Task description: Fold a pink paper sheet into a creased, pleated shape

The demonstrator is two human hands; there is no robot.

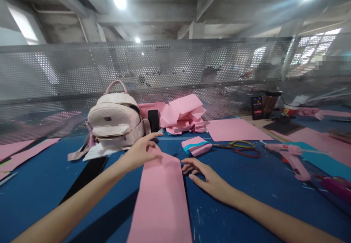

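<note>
Straight ahead at 12 o'clock, a long pink strip (163, 199) lies on the blue bench (222, 221), its near end out of view. The left hand (141, 151) bends over its far-left corner; I cannot tell whether that grip pinches the paper. The right hand (207, 179) curls loosely by the right edge, fingers spread and apparently holding nothing. The strip seems unfolded, its shaping left undone, while a blue-banded pink block (196, 146), just past 12, looks already formed. Scissors (244, 148) lie at 1 o'clock, a pink glue gun (293, 155) at 2; beyond, crumpled pink paper (186, 113) sits at 12.
</note>
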